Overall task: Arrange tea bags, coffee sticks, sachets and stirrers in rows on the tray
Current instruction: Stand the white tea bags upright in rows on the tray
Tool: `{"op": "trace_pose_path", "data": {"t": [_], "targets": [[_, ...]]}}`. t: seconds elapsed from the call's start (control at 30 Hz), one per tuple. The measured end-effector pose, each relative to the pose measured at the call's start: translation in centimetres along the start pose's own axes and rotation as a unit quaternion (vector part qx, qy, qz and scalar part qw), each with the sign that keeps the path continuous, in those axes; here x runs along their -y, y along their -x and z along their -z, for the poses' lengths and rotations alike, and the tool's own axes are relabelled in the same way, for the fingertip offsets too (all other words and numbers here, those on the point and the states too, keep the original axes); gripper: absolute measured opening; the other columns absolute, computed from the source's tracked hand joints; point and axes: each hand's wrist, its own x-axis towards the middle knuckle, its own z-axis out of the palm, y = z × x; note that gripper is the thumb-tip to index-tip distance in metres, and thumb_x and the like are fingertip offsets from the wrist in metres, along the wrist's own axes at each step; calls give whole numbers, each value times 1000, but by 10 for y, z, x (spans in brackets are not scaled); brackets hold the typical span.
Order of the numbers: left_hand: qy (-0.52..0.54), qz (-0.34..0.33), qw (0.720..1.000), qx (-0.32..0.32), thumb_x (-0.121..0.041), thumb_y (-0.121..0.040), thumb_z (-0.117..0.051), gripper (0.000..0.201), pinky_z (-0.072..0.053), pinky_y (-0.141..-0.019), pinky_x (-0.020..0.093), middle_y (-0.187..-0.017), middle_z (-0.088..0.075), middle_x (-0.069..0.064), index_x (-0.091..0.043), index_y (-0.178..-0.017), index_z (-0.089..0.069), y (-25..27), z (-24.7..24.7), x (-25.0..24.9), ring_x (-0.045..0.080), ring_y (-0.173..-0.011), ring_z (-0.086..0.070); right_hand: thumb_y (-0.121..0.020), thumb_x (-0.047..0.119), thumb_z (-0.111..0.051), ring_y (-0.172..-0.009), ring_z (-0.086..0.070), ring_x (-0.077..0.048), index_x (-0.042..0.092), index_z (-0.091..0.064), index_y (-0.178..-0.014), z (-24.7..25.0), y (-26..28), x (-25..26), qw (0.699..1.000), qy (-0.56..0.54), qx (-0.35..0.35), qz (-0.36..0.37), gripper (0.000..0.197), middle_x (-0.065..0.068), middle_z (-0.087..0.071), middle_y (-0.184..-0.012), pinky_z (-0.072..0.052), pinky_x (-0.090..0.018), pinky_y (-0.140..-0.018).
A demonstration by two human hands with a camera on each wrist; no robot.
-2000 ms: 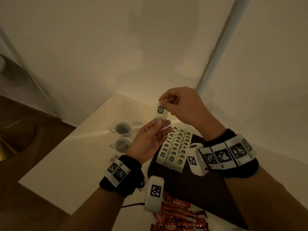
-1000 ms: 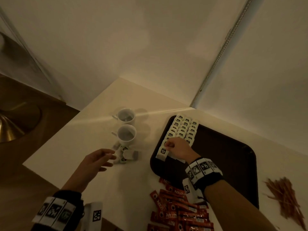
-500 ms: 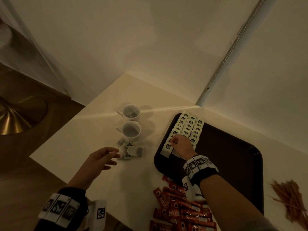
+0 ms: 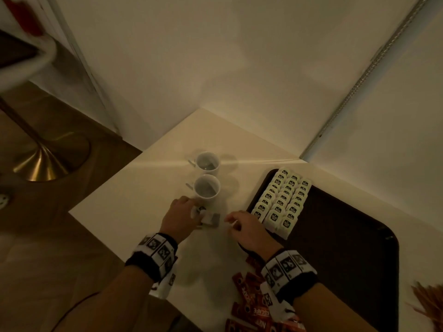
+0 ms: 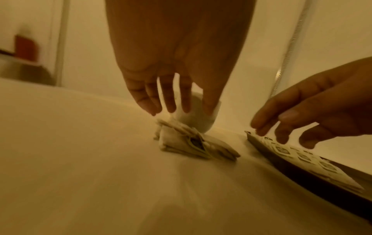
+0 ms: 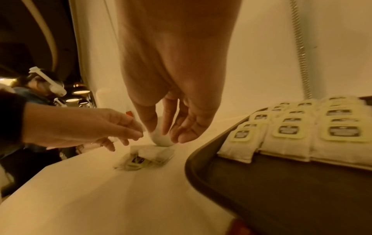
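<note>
A small pile of loose tea bags [image 4: 209, 218] lies on the white table [image 4: 148, 212] just in front of the nearer cup. My left hand [image 4: 189, 212] hovers over the pile's left side with straight fingers [image 5: 171, 105] and holds nothing. Empty too, my right hand [image 4: 230, 222] hangs with relaxed fingers [image 6: 181, 133] to the right of the pile, between it and the tray's left rim. The dark brown tray [image 4: 347, 236] carries three neat rows of tea bags [image 4: 282, 202] in its far left corner. The pile [image 6: 145, 156] shows clearly in the right wrist view.
Two white cups [image 4: 207, 161] [image 4: 206, 189] stand in line behind the pile. Red coffee sticks [image 4: 251, 305] lie heaped at the table's near edge under my right wrist. Brown stirrers [image 4: 429, 303] lie right of the tray. Walls close off the far side.
My right hand has left the tea bag row on the tray and moved left over the table toward the loose pile. My left hand has reached forward onto the pile.
</note>
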Motion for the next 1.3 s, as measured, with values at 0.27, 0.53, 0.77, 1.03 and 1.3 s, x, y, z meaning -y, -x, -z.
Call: {"op": "trace_pose_path", "data": {"t": [0.27, 0.53, 0.77, 1.03, 1.3], "targets": [[32, 134, 990, -9, -30, -89, -58, 23, -36, -69, 33, -101, -60, 16, -11, -89, -45, -15, -17, 10, 34, -93, -55, -90, 9, -47, -118, -40, -30, 12, -46, -130, -45, -43, 17, 990, 137, 25, -6, 40, -11, -44, -128, -38, -42, -100], [85, 151, 985, 18, -21, -83, -65, 30, -35, -66, 27, -79, -54, 4, -23, -62, -44, -9, -6, 16, 26, -80, -55, -90, 2, -43, -116, -41, -32, 11, -45, -130, -51, -48, 20, 988, 146, 40, -1, 41, -13, -46, -126, -40, -43, -98], [183, 142, 971, -57, -13, -82, -69, 11, -35, -68, 25, -74, -58, 1, -13, -75, -60, -2, 14, 17, 15, -71, -52, -92, 7, -44, -112, -46, -31, 8, -53, -119, -54, -48, 19, 990, 124, 66, -11, 28, -14, -49, -120, -40, -39, -97], [684, 220, 695, -14, 2, -92, -35, 25, -55, -78, 39, -104, -64, 14, -7, -71, -44, 14, 62, 6, 28, -98, -59, -83, 8, -64, -86, -63, -21, 6, -63, -89, -4, -34, 20, 996, -81, 22, -30, 7, -10, -69, -94, -53, -36, -80], [782, 242, 551, 163, -31, -87, -51, 29, -55, -82, 52, -112, -60, 28, -4, -97, -54, 9, 67, -34, 44, -110, -56, -82, 11, -69, -77, -60, -13, 16, -59, -92, 42, -16, 54, 974, -206, -86, 28, 15, -3, -61, -90, -51, -19, -62]]}}
